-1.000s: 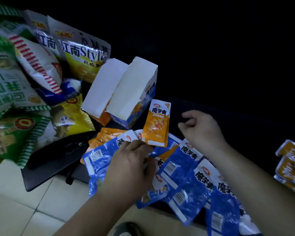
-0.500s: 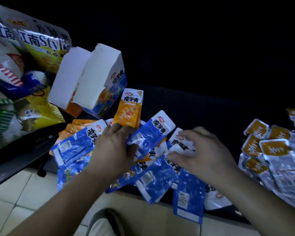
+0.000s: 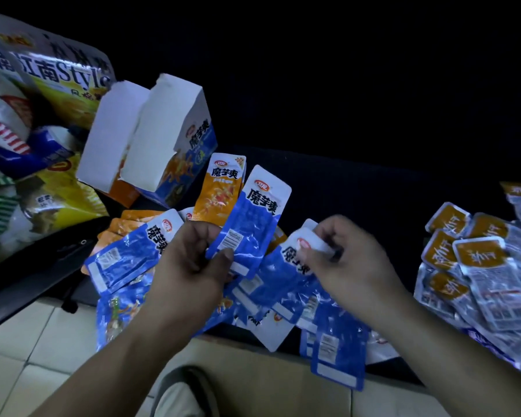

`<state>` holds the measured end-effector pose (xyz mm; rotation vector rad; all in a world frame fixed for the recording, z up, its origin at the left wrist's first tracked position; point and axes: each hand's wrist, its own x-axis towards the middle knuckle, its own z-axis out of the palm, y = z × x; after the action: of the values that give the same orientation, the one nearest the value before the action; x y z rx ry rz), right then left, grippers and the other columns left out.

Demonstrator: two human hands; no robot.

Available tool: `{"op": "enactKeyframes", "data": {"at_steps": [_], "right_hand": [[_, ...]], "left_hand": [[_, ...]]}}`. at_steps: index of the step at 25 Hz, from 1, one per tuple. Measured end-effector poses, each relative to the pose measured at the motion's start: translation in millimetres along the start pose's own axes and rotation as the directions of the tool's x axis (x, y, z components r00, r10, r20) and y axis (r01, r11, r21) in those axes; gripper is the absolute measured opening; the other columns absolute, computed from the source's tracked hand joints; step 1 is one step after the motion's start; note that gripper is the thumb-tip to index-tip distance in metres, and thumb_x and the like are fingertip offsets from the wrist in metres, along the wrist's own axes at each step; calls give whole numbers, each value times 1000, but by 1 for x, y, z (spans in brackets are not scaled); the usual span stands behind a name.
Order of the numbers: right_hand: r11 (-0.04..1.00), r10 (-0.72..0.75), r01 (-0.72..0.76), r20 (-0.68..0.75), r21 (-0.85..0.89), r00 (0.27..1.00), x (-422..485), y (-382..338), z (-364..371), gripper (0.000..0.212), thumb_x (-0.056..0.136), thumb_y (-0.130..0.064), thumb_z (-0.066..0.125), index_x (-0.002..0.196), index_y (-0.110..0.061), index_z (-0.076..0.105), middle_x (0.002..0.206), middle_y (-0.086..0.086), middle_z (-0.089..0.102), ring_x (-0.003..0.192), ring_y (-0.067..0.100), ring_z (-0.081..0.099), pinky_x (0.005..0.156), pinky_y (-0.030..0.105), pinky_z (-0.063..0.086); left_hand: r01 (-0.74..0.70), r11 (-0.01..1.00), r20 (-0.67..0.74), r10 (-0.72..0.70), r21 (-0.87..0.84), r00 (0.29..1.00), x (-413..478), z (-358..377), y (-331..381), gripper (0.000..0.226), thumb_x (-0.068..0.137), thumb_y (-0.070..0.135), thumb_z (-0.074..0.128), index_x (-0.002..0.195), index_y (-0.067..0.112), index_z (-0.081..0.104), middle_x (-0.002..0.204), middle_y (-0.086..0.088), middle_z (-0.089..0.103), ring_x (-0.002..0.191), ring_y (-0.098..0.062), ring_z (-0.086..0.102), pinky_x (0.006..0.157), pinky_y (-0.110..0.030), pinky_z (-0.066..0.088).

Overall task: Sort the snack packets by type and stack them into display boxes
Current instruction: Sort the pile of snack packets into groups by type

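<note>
Left hand (image 3: pixel 190 266): curled round a fan of packets (image 3: pixel 133 251), thumb clamped on upright blue packet (image 3: pixel 253 224); orange packet (image 3: pixel 220 188) sticks up behind it.
Right hand (image 3: pixel 343 266): fingertips pinch the white top edge of second blue packet (image 3: pixel 295 263), just beside the fan.
Loose blue packets (image 3: pixel 337 350): scattered under both hands.
Flat orange packets (image 3: pixel 127 221): left of the fan, partly buried under blue ones.
Brown-label packets (image 3: pixel 478 257): own heap, far right, well apart.
Display boxes (image 3: pixel 175 145): two, side by side beyond the fan, leaning; insides not visible.
Chip bags (image 3: pixel 57 82): piled far left.
Progress: early, I'd say. Blue and orange are mixed and nothing is visibly boxed. Blues are being gathered in hand, with all the stacking left.
Change: half a second back the right hand lay low on the pile; now it is lifted with one packet. Upright blue stands taller in the fan.
</note>
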<state>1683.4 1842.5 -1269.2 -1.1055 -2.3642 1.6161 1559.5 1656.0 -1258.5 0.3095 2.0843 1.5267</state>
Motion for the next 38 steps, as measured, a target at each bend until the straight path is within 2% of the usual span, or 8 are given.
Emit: {"op": "enactKeyframes", "data": {"at_steps": [7,10,12,17,21,25,31,38], "right_hand": [[839,227,-198,4,508,974,28,-38,8,8,100,-25,67,97,-23,74,93,4,78,82,25,77,73,43,65],[845,191,-187,45,501,981,25,-40,18,12,99,-26,68,109,-30,71,96,-4,79,84,19,77,72,44,65],[890,156,-165,57,424,986,19,-42,24,26,97,-23,70,116,-40,66,102,-12,77,87,11,76,76,41,65],[954,97,-122,100,275,990,18,-42,18,73,99,-11,63,141,-65,36,115,-22,72,98,9,73,87,44,62],[913,58,-122,171,389,983,21,-36,13,91,98,2,61,142,-70,27,122,-14,71,106,13,73,89,42,60],[908,83,-117,101,403,991,21,-30,18,66,93,4,65,131,-47,52,115,-9,73,100,16,72,84,39,62],[921,114,-141,94,364,989,22,-27,16,79,95,-13,72,149,-56,34,117,-19,73,107,8,71,97,45,57],[945,133,-103,-77,309,988,39,-30,22,86,92,-8,73,151,-56,32,97,-10,76,93,6,73,86,37,59]], "left_hand": [[63,997,206,-68,34,976,-6,9,-1,68,101,-1,58,150,42,39,115,16,75,91,-4,73,73,-21,58],[45,996,247,-61,71,967,-9,19,-7,80,103,8,57,154,56,17,140,31,57,118,4,64,93,-33,59],[-19,990,304,-23,137,952,-6,19,-5,84,105,10,55,155,58,8,130,45,55,100,14,64,87,-21,56],[-438,688,247,364,578,898,6,17,-9,72,96,45,60,161,33,29,120,10,52,103,-14,54,79,-29,48],[-80,991,326,42,104,944,-6,25,0,72,100,35,64,150,65,22,90,16,65,73,-9,50,70,-42,58],[-19,997,149,29,-72,988,-5,28,2,74,102,5,58,151,54,32,131,25,66,110,4,67,93,-27,58],[18,1000,195,-15,-18,981,6,33,2,73,102,11,61,153,54,31,146,20,50,95,21,62,78,-12,55],[-72,995,125,63,65,990,49,40,13,55,103,19,62,152,36,44,122,15,68,104,-2,68,85,-34,62]]}}
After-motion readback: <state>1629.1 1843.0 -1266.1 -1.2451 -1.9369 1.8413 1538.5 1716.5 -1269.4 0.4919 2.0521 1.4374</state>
